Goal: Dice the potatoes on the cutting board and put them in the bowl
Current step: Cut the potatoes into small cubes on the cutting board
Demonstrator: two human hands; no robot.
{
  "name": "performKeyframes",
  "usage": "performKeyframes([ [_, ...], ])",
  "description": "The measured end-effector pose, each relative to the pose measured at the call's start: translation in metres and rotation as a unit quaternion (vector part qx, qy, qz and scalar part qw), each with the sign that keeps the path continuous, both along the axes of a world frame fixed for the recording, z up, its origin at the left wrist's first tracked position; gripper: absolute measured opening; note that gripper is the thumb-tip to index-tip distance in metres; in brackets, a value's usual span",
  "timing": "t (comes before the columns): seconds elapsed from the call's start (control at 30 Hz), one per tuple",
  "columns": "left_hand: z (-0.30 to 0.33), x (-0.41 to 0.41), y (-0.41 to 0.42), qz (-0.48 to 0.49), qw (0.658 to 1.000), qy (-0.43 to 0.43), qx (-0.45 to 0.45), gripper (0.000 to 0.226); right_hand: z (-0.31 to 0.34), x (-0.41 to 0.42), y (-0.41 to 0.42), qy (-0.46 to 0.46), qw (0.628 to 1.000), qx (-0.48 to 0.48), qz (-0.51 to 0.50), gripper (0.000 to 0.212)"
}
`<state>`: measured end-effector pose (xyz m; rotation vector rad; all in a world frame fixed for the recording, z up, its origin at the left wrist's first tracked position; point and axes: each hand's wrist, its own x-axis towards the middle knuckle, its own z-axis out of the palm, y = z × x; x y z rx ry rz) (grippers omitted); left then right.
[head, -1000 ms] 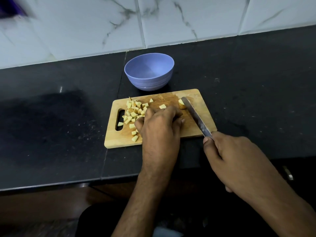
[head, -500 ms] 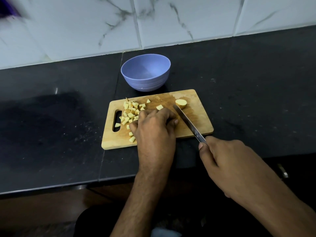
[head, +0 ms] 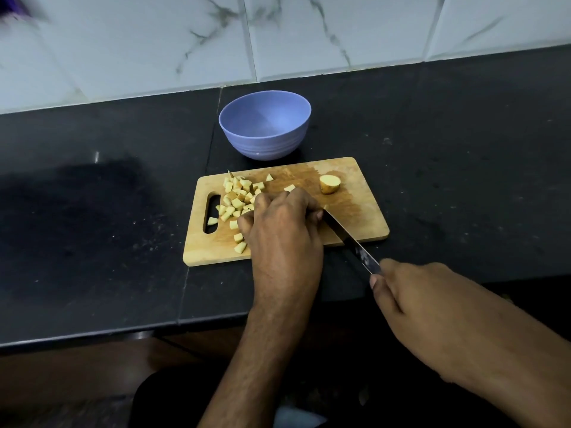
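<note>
Dicing is judged well under way but not finished. A heap of diced potato (head: 239,197) is spread over the left half of the cutting board (head: 367,223), near the handle slot; one stray cube lies just beyond the knuckles. One uncut potato end (head: 329,183) is left standing apart toward the far right of the board. The bowl (head: 265,125) is set just behind the board's far edge and appears to hold nothing yet, so the whole transfer is counted as outstanding.

The left hand (head: 282,225) is placed knuckles-up on the middle of the board, fingers curled down, the nearest cubes touched at its left edge. Whatever is pinned beneath it is hidden; a piece under cutting is supposed, though this cannot be confirmed from above.

The right hand (head: 411,296) is held off the board's near right corner, over the dark countertop (head: 92,242), fingers wrapped round the handle of the knife (head: 349,239). The blade is angled up and left across the board's near edge, its tip lying against the left hand's thumb side.

Remaining, as judged: the piece under the hand, the potato end, then everything into the bowl.
</note>
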<state>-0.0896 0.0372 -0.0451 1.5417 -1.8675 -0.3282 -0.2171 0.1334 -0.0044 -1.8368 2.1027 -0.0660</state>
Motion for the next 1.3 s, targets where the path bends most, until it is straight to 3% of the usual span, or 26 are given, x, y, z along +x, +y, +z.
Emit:
performKeyframes([
  [0.17,0.001,0.001,0.000,0.009,1.000,0.008,0.008,0.007,0.009,-0.001,0.009,0.011,1.000,0.026,-0.003,0.036],
  [0.57,0.001,0.001,0.001,0.023,0.999,-0.027,0.016,0.013,-0.002,0.004,0.011,-0.016,0.994,-0.099,-0.035,0.031],
  [0.83,-0.001,-0.001,0.003,0.028,0.998,-0.047,-0.020,0.014,-0.007,0.011,-0.005,-0.017,0.994,-0.105,-0.013,0.028],
  [1.3,-0.002,-0.005,0.002,0.047,0.996,-0.070,-0.015,0.021,-0.041,0.012,-0.022,0.052,0.992,-0.110,-0.036,0.027],
])
